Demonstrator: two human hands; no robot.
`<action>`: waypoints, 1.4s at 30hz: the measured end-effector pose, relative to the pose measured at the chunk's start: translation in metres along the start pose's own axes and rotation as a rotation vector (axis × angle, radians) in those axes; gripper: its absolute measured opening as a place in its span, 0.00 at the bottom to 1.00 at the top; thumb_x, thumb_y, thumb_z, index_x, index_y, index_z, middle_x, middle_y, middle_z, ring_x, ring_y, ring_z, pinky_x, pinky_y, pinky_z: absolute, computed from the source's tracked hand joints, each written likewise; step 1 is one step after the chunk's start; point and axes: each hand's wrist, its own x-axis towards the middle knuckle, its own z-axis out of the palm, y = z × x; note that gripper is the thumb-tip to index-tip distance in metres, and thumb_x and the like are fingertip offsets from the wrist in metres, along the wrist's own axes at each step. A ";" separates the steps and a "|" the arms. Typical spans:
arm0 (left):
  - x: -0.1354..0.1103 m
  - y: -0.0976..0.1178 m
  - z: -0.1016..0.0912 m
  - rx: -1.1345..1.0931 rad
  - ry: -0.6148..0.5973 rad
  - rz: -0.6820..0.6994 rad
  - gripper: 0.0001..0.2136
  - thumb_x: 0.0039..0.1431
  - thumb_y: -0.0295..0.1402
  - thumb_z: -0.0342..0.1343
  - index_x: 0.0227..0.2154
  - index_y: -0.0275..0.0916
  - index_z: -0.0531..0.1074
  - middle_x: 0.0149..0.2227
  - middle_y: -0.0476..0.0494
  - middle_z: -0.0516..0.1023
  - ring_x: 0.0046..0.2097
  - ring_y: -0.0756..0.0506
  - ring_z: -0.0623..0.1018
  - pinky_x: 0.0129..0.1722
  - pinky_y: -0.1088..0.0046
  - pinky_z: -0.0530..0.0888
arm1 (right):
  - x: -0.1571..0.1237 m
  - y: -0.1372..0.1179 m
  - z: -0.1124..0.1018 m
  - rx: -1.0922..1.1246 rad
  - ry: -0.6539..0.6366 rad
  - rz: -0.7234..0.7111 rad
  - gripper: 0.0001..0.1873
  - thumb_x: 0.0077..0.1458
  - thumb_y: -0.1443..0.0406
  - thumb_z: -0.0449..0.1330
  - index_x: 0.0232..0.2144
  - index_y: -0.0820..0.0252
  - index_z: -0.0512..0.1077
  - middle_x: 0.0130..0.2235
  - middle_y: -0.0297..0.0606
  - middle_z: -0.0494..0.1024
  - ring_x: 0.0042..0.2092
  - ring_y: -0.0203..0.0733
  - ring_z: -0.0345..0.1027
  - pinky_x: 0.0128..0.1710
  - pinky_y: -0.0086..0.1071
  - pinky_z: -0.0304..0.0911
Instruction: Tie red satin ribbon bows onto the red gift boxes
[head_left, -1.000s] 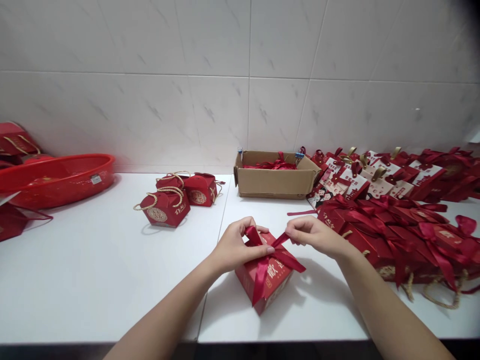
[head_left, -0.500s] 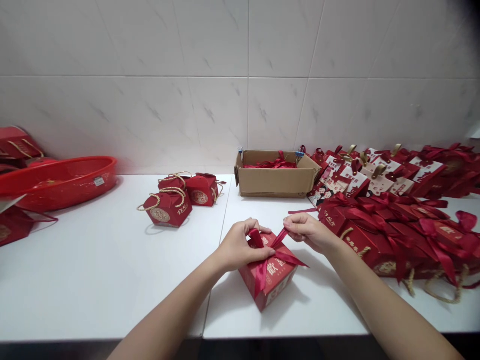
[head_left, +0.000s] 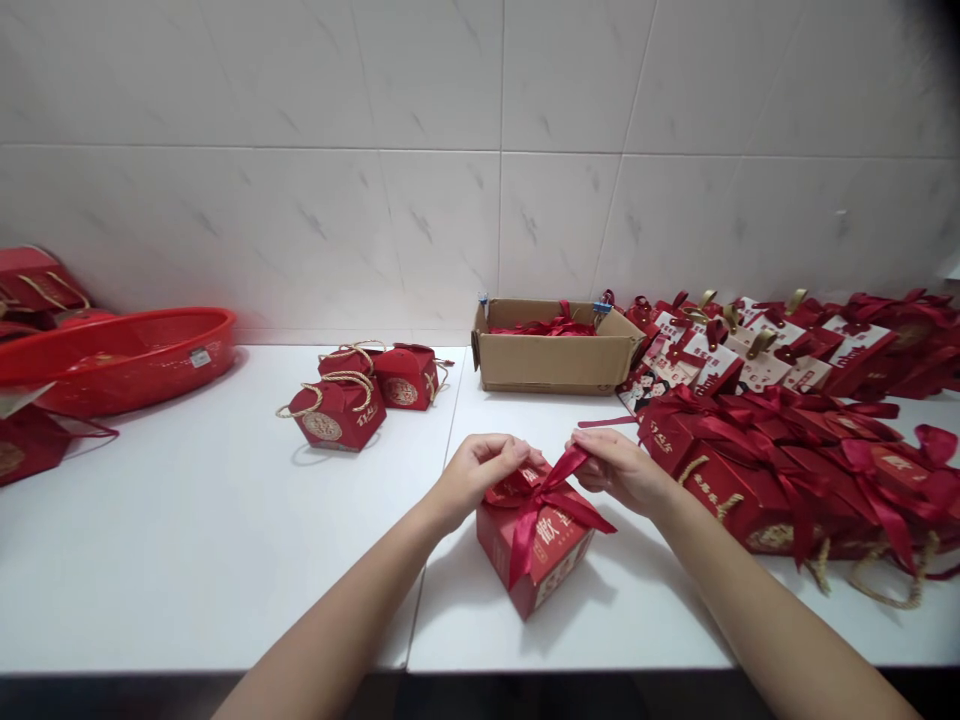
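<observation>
A red gift box (head_left: 499, 545) with gold lettering stands on the white table, turned with one corner towards me. Across its lid a dark red satin ribbon (head_left: 525, 540) is tied in a bow, its two tails hanging over the near side. At the box's back left, my left hand (head_left: 476, 480) is closed, thumb against fingers, on the bow's left loop. My right hand (head_left: 622, 470) pinches the right loop, drawn up and out to the right. The fingertips partly hide both loops.
Behind the box stands an open cardboard box (head_left: 555, 362) of red ribbons. Several ribboned red boxes (head_left: 780, 500) and small gift bags (head_left: 705, 355) crowd the right. Three rope-handled red boxes (head_left: 341, 415) sit left of centre. A red plastic basin (head_left: 150, 365) is at far left.
My left thumb has lifted off the knot and moved back to the left loop. The right loop is pulled out longer and wider, and the bow shows more fully.
</observation>
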 end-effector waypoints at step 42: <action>0.008 -0.016 -0.001 0.045 0.115 0.101 0.14 0.59 0.43 0.49 0.41 0.40 0.59 0.34 0.48 0.70 0.38 0.48 0.72 0.40 0.71 0.67 | -0.053 0.002 -0.004 -0.796 -0.102 -0.197 0.56 0.40 0.61 0.69 0.64 0.49 0.41 0.65 0.45 0.48 0.64 0.52 0.45 0.62 0.47 0.45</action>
